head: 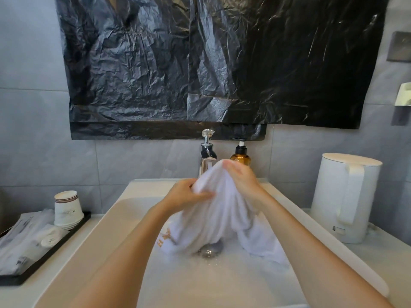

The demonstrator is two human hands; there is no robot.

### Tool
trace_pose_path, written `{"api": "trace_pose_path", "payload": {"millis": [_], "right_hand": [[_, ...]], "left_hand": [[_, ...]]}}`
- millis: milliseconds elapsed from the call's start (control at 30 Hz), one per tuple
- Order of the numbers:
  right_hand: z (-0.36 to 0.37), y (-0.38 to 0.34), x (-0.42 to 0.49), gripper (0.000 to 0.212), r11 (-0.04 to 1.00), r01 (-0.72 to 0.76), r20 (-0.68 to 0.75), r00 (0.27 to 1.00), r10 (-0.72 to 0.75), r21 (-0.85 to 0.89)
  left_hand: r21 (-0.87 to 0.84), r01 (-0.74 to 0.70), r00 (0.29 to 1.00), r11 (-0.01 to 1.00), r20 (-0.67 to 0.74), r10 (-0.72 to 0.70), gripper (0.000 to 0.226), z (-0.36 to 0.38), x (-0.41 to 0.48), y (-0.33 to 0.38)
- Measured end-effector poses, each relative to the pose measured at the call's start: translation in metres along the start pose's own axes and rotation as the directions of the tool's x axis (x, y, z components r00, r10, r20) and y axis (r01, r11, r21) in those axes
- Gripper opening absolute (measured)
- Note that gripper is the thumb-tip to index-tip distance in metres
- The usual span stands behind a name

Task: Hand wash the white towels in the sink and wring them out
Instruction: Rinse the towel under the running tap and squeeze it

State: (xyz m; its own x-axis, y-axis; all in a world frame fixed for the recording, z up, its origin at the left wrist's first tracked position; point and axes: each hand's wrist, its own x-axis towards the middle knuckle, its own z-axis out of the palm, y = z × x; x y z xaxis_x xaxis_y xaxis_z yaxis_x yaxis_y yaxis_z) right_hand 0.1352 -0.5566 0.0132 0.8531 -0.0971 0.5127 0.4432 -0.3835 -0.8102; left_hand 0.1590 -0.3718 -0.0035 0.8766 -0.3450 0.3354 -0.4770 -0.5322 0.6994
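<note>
Together, hands (189, 194) (242, 181) gripping towel (222, 210), above sink (200, 283)

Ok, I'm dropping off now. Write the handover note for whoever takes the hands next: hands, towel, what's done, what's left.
Left hand grips the bunched white towel on its left side. Right hand holds its top, just in front of the faucet.
The towel is lifted over the sink, and its lower ends lie in the wet basin around the drain.
Done: the towel looks wet.
Left: finish washing, then wring it out. I cannot tell whether the bunch holds more than one towel.
</note>
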Motion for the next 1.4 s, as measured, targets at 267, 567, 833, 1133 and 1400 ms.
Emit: {"api": "trace_pose_path", "payload": {"millis": [267,567,833,1133,1400], "right_hand": [[-0.007,-0.007,0.008,0.028,1.0,-0.008,-0.259,0.966,0.016,0.03],[0.057,-0.009,-0.017,0.024,0.988,-0.073,-0.105,0.993,0.059,-0.133],[0.053,-0.013,-0.023,0.034,0.864,0.074,-0.147,0.975,-0.168,-0.499],[-0.001,0.0,0.006,0.052,0.943,-0.289,-0.448,0.874,0.189,-0.166],[-0.028,-0.015,0.015,0.048,0.965,-0.063,-0.502,0.844,0.187,0.253]], "left_hand": [[-0.41,0.195,0.979,0.891,0.029,-0.201,0.022,0.006,-0.002,0.006],[-0.796,0.282,0.936,0.535,0.108,-0.334,0.035,0.021,-0.003,0.039],[-0.562,0.14,0.904,0.815,-0.264,-0.337,0.038,0.037,0.001,0.044],[-0.401,0.074,0.997,0.913,0.0,-0.081,0.031,0.032,0.003,0.025],[-0.073,0.248,0.928,0.966,0.304,-0.215,0.046,0.01,-0.004,0.0]]}}
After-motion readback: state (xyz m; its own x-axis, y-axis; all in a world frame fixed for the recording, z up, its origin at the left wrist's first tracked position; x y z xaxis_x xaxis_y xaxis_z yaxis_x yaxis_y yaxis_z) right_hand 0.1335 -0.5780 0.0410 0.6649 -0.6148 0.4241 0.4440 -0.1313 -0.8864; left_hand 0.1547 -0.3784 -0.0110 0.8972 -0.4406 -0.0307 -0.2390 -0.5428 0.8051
